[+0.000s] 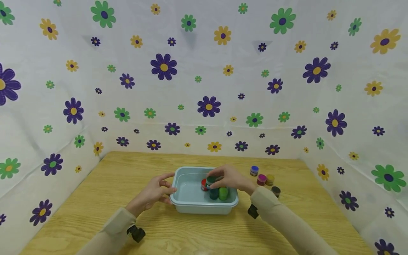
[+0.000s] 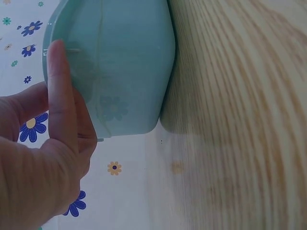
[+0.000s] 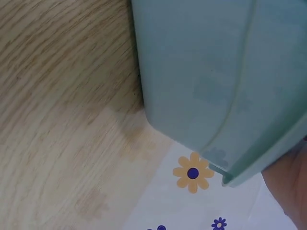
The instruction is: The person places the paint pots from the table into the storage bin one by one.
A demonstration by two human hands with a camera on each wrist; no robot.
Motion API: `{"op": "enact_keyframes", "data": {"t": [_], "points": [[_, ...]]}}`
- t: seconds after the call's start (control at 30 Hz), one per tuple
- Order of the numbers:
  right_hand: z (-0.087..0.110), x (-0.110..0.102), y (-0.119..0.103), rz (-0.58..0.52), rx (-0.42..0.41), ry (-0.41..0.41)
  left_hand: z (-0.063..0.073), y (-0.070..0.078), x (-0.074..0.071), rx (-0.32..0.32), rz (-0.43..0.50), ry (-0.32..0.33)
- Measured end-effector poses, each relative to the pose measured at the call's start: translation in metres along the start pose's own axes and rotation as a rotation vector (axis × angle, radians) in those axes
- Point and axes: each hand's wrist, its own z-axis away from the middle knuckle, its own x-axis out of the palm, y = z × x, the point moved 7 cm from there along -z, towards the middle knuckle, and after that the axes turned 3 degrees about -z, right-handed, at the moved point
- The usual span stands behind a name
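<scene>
A light blue plastic tub [image 1: 204,209] sits on the wooden table. At its left end my left hand [image 1: 154,193] grips the rim; the left wrist view shows the fingers [image 2: 62,96] up against the tub's edge. My right hand [image 1: 230,179] reaches in over the right side, pinching a small dark green paint jar [image 1: 210,181] between thumb and fingers. Below and around that jar, inside the tub, are a red paint jar [image 1: 204,184], a dark teal one [image 1: 214,193] and a bright green one [image 1: 223,193]. In the right wrist view, the tub's wall hides most of the hand.
Right of the tub stand a blue paint jar [image 1: 254,170], a magenta jar [image 1: 261,180], a yellow jar [image 1: 270,180] and a dark jar [image 1: 275,191], this last one close by the right sleeve. White flower-print sheeting [image 1: 204,85] encloses the table [image 1: 143,163] at the back and sides.
</scene>
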Motion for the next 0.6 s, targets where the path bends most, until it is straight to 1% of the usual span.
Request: {"op": "enact_keyframes", "data": {"t": [0.17,0.33,0.43,0.6], "points": [[-0.009,0.010,0.000,0.004,-0.026,-0.077,0.000,-0.001,0.000,-0.004,-0.004,0.003],[-0.015,0.020,-0.004,0.031,-0.091,-0.140,0.000,-0.002,-0.001,-0.018,-0.014,0.009],[-0.018,0.024,-0.005,0.072,-0.106,-0.154,0.000,-0.002,-0.001,-0.016,-0.015,0.007],[-0.024,0.028,-0.003,0.170,-0.096,-0.154,0.000,-0.002,-0.001,-0.011,-0.020,0.007]]}}
